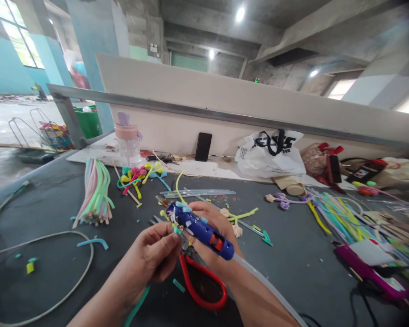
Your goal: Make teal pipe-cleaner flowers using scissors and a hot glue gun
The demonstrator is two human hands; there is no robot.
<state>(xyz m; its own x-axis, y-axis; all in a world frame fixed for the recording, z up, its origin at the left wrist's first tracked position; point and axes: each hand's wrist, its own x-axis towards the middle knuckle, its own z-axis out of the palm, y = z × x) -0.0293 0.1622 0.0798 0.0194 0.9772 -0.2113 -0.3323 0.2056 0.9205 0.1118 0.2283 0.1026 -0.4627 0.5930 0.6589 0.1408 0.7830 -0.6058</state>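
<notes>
Near the middle of the dark table, my right hand (211, 227) is wrapped round a blue tool (201, 231) with a red trigger, its tip pointing up and left and a clear stick running out of its back. My left hand (158, 250) pinches a small teal piece (177, 230) close beside the tool. A longer teal strip (138, 306) hangs below my left hand. Under both hands lie pliers with red handles (221, 297), their jaws partly hidden by my fingers. A yellow strip (178, 184) rises behind the tool's tip.
Pastel stems (95, 193) stand bundled at the left, by a white cable (88, 268). Behind are a pink-lidded bottle (127, 147), a phone (203, 146) and a white bag (269, 156). Loose stems (337, 218) and a magenta tool (361, 270) lie at the right.
</notes>
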